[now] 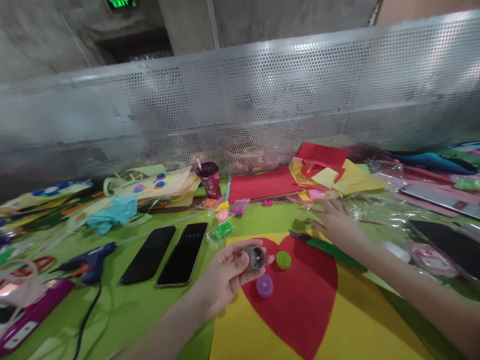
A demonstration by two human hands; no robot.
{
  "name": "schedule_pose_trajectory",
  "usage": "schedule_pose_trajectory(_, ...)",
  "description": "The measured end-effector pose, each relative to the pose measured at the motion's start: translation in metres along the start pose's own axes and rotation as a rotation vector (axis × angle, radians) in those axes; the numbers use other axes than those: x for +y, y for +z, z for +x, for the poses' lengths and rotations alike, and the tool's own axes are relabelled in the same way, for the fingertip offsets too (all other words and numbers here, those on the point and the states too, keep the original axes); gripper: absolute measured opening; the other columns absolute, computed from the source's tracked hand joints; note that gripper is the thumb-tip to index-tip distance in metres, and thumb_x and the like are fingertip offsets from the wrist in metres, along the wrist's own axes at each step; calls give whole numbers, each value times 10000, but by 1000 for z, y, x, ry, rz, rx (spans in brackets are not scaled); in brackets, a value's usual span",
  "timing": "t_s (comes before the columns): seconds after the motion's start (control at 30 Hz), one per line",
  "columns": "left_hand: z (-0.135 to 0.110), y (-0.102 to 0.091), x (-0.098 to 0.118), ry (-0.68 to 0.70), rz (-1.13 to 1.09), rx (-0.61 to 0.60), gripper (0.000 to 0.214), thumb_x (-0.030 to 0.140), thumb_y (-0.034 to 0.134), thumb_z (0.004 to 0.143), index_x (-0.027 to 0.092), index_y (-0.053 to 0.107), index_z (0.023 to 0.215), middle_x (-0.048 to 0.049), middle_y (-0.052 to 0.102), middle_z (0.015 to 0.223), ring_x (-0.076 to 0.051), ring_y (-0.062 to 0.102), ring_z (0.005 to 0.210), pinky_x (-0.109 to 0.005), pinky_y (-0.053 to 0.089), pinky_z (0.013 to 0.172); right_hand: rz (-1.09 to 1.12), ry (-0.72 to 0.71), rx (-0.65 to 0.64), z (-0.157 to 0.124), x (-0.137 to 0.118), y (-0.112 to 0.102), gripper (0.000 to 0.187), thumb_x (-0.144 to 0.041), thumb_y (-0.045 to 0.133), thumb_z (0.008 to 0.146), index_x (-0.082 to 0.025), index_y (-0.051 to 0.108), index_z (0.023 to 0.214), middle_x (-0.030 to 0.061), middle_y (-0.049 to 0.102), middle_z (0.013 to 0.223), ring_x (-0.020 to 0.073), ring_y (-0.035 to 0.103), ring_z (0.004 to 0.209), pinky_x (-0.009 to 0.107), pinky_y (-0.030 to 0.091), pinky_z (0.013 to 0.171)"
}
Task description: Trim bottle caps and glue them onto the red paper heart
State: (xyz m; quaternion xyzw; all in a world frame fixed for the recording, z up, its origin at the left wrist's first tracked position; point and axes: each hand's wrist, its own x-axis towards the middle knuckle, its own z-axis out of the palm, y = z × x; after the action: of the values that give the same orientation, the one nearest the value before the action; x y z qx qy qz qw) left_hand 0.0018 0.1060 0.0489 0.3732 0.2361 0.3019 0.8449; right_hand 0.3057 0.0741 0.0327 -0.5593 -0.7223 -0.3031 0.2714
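My left hand (228, 267) grips a small grey round cap (257, 257), its hollow side facing me, above the left lobe of a red paper heart (300, 305). The heart lies on a yellow sheet (367, 320). On the heart rest a green cap (283, 260) and a purple cap (265, 285). My right hand (333, 220) stretches out over the far right of the sheet with its fingers apart, near a pink packet (317, 194). Below that forearm lies a green-handled cutter (330, 248), partly covered by the arm.
Two phones (183, 255) and a blue glue gun (90, 262) with a black cord lie on the left. Small bags of coloured clay (224, 229) sit beyond the sheet. A lidded cup with a straw (209, 180) stands near the perforated metal screen (262, 100). Coloured papers (262, 184) line the back.
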Motion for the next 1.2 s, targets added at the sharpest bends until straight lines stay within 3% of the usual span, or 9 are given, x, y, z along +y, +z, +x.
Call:
schedule_pose_trajectory(0.07,0,0,-2,4,19,-20,350,303,850,634,139,743,924,-98,733,951,-222,699,923,-286,553,815,74,-39,42,10,-25,-17,227,-257,463,969,-169,667,921,143,581,1063,275,534,1013,469,465,839)
schedule_pose_trajectory(0.2,-1,2,-7,29,80,-31,383,363,863,594,164,753,903,-75,733,887,-163,684,783,-284,541,754,296,-164,65,19,-88,-53,146,-215,532,939,-246,675,936,84,538,1196,240,487,1109,402,478,879)
schedule_pose_trajectory(0.33,-3,4,-8,59,315,-61,395,400,840,619,174,745,929,-60,722,865,-143,647,762,-267,498,748,288,-111,112,11,-123,-60,201,-241,468,978,-196,659,1020,71,620,1075,198,491,1096,321,484,921)
schedule_pose_trajectory(0.5,-6,8,-8,74,480,-22,356,374,807,667,149,713,926,-55,704,800,-170,633,741,-309,492,757,157,-250,107,5,-130,-54,282,-140,421,967,-199,679,871,4,608,1210,201,483,1126,399,361,1070)
schedule_pose_trajectory(0.67,-7,11,-9,87,542,-41,361,411,791,671,147,702,901,-43,682,744,-170,618,676,-326,489,737,105,-269,71,6,-135,-57,311,-128,380,972,-183,686,976,7,626,1200,206,469,1142,407,365,1049)
schedule_pose_trajectory(0.8,-6,10,-11,96,554,-50,363,424,764,703,146,700,928,-39,674,724,-166,604,649,-324,481,720,62,-315,84,5,-135,-58,325,-107,377,954,-178,692,915,22,616,1205,218,459,1159,434,365,1033)
schedule_pose_trajectory(1.0,-5,9,-13,94,535,-38,390,418,754,718,143,693,986,-52,689,763,-169,614,686,-316,485,727,86,-222,108,4,-138,-57,281,-90,416,936,-184,669,1014,1,629,1204,192,491,1121,386,411,949)
schedule_pose_trajectory(1.2,-8,17,-12,74,541,47,361,362,791,672,151,709,954,-67,721,843,-172,635,697,-330,515,737,149,-213,83,1,-139,-49,289,-91,381,955,-148,663,941,71,635,1147,232,483,1111,404,383,954)
